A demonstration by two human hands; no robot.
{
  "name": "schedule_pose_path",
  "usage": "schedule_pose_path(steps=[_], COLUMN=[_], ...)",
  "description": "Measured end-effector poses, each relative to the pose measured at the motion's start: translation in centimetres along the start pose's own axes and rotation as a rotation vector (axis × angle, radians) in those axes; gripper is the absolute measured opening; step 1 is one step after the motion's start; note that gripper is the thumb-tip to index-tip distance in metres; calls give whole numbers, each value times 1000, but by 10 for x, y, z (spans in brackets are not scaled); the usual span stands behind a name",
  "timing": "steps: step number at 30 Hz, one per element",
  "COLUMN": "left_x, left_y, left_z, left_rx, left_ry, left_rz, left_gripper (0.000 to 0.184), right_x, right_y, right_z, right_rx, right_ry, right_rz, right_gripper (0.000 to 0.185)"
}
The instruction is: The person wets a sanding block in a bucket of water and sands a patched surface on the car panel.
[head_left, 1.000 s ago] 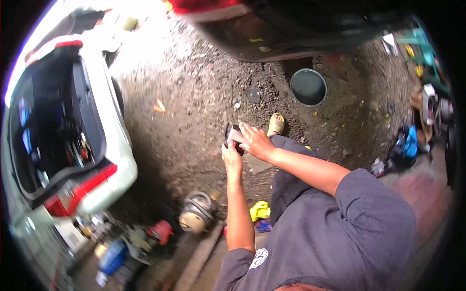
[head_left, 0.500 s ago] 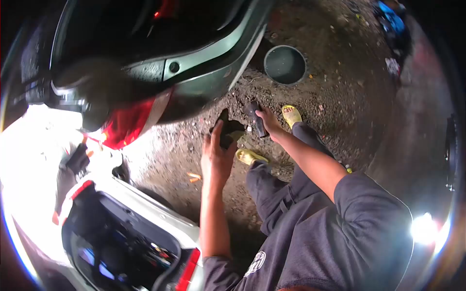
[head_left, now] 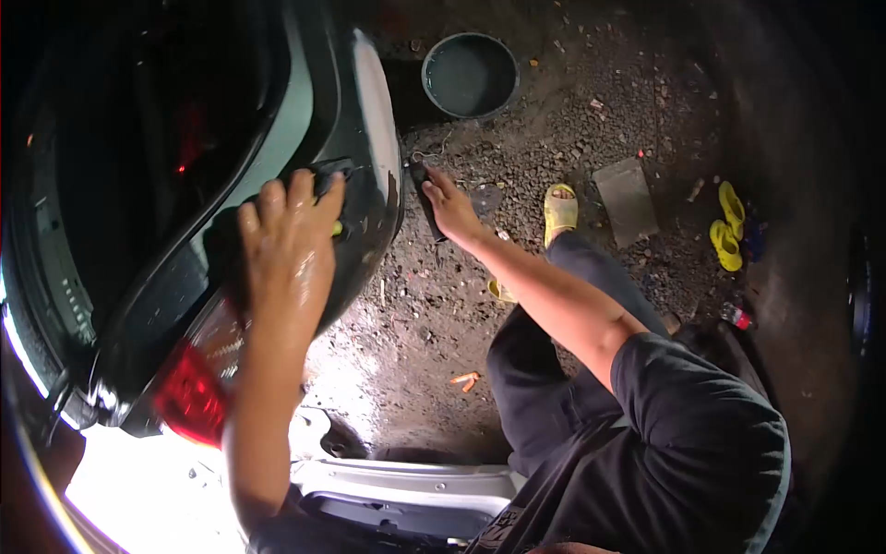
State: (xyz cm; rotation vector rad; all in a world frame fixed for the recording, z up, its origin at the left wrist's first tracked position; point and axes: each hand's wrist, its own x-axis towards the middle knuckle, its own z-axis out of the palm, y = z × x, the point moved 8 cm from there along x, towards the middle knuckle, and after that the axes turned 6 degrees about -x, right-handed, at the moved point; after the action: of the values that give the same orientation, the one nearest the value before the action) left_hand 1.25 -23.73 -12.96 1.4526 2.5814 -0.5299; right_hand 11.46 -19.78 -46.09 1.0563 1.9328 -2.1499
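Wet Fingers, Glossy Bodywork: A Slip Looks the Main Risk

A person's left hand (head_left: 288, 242), its skin shiny as if wet, spreads its fingers over a dark, cloth-like pad (head_left: 332, 169) at the rear corner of a glossy dark-painted car (head_left: 362, 242); how firmly it grips is hidden. The right hand (head_left: 450, 205) is closed around a black, elongated bar-shaped object (head_left: 431, 218), just beside the bodywork's edge. Moisture could let the pad slide and knuckles strike the panel; grit caught beneath it could scratch the paint. A loosened right grip could drop the bar, or a swing leftward could knock it against the car.

Beyond, a yellow open-toed slipper (head_left: 560, 210) stands on loose brown gravel (head_left: 544, 138), where shifting stones might upset a foothold. Farther off, a round dark bucket (head_left: 471, 114) holds liquid near the car; a careless kick could spill it.
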Motion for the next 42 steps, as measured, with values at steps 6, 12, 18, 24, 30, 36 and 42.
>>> schedule_pose_path(steps=[6, 12, 18, 24, 30, 36, 42], left_x=[12, 39, 43, 35, 33, 44, 43], left_y=[23, 49, 56, 59, 66, 75, 55], left_z=[20, 82, 106, 87, 100, 104, 113], left_rx=[229, 302, 473, 494, 580, 576, 624], left_ry=[-32, 50, 129, 226, 108, 108, 22], left_rz=[-61, 138, 146, 208, 304, 262, 316], left_gripper=[59, 59, 38, 29, 26, 31, 33], right_x=[66, 73, 84, 87, 182, 38, 181], right_y=[-31, -18, 8, -15, -67, 6, -53], right_z=[19, 35, 60, 51, 34, 72, 37], right_rx=[-79, 2, 513, 580, 503, 297, 410], right_ry=[199, 342, 269, 262, 214, 173, 309], right_rz=[-369, -563, -562, -687, -844, -833, -959], right_gripper=[44, 51, 54, 48, 47, 55, 44])
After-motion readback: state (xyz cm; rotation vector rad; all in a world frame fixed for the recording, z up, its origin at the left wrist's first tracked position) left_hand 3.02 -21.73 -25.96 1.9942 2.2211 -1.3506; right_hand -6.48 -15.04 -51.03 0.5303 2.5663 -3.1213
